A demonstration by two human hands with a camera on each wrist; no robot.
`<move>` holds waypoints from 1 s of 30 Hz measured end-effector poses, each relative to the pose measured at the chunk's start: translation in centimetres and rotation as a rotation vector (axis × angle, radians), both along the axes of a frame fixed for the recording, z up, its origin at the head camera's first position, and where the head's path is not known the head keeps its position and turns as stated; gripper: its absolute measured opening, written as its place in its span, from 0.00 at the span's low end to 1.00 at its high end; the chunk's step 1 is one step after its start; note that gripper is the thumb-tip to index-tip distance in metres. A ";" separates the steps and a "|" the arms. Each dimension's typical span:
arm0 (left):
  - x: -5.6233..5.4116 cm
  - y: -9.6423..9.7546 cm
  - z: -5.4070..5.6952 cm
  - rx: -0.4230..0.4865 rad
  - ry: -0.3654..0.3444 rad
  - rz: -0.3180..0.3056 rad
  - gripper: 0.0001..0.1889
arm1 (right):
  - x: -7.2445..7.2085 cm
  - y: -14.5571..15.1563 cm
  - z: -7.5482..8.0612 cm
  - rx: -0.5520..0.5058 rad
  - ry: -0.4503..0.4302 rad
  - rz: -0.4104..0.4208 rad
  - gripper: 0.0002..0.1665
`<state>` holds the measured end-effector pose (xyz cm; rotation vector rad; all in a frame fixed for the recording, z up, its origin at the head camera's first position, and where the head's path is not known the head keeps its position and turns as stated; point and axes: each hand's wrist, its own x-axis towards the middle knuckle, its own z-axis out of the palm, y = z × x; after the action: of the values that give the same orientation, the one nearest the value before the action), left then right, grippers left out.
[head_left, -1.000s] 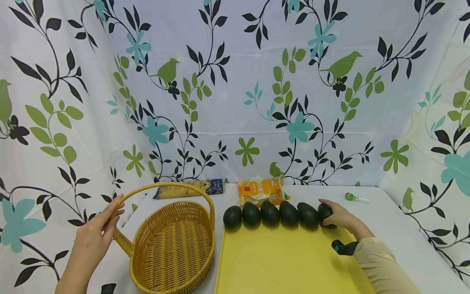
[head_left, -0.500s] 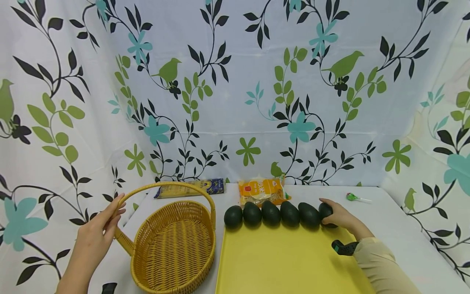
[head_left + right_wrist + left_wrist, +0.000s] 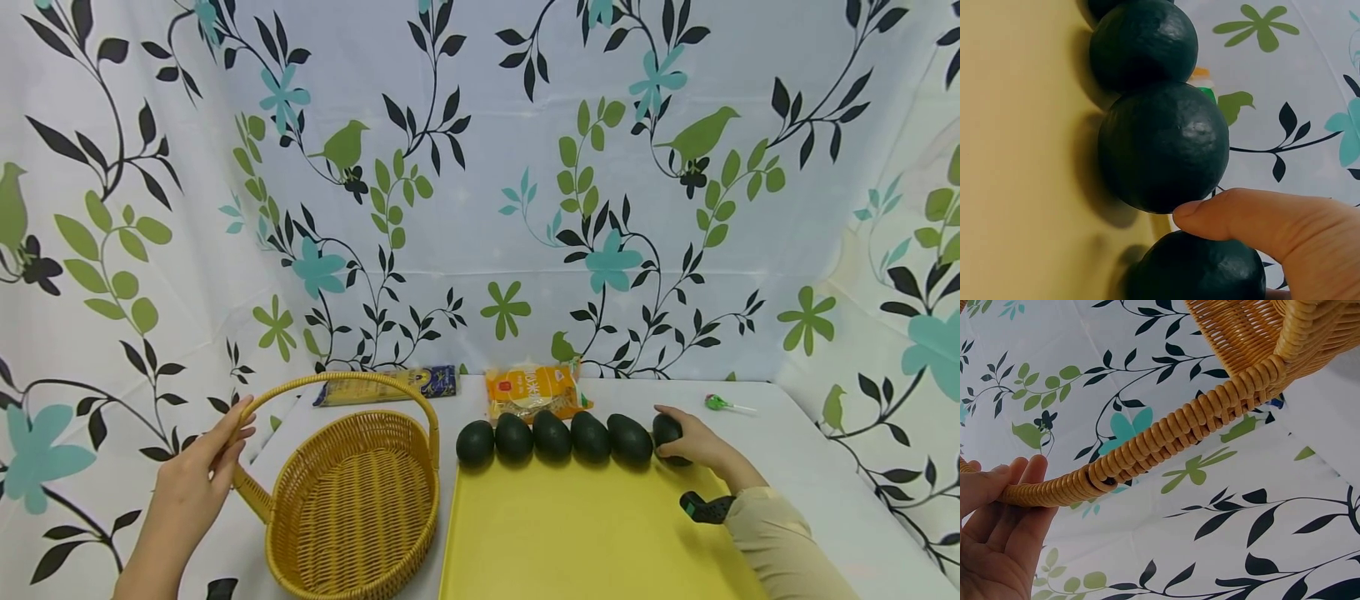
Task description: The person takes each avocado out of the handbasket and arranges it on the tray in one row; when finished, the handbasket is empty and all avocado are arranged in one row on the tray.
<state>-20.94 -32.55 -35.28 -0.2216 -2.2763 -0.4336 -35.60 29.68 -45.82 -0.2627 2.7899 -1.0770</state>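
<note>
My left hand (image 3: 197, 483) pinches the arched handle (image 3: 300, 382) of a golden wicker basket (image 3: 438, 500), its thumb on one side and fingers on the other. In the left wrist view the hand (image 3: 1007, 531) grips the wrapped wicker handle (image 3: 1166, 440). The basket leans toward me with nothing inside. On the right, my right hand (image 3: 697, 442) grips the end avocado (image 3: 667, 430) of a row of several dark green avocados (image 3: 551, 435). A narrow gap parts it from its neighbour. In the right wrist view the thumb (image 3: 1241, 215) presses on that avocado (image 3: 1200, 269); most other fingers are hidden.
The avocados line the far edge of a yellow tray (image 3: 570, 533). Behind them lie an orange food bag (image 3: 536, 390) and a long blue and yellow packet (image 3: 386, 385). A green lollipop (image 3: 717, 402) lies at the back right. A leaf-patterned curtain (image 3: 480, 183) hangs behind the table.
The end avocado has shifted slightly right with my right hand, opening a small gap from its neighbour. My left hand and the basket stay put.
</note>
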 end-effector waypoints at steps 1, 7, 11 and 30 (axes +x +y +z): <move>0.0 0.0 0.0 0.001 0.002 -0.002 0.40 | 0.0 0.1 0.0 0.001 0.006 0.002 0.49; -0.3 -0.1 -0.1 0.000 -0.003 -0.001 0.40 | -0.2 0.4 0.0 0.018 0.035 0.013 0.49; -0.4 -0.1 -0.3 -0.011 0.000 0.006 0.40 | -0.2 0.7 0.0 0.018 0.023 -0.001 0.49; -0.1 0.3 1.8 -0.029 -0.207 0.018 0.24 | 1.1 0.3 5.6 0.198 0.379 -0.036 0.36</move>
<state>-21.02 -32.21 -33.50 -0.1780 -2.4870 -0.4313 -34.50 29.99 -40.23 -0.4356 3.2191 -0.8191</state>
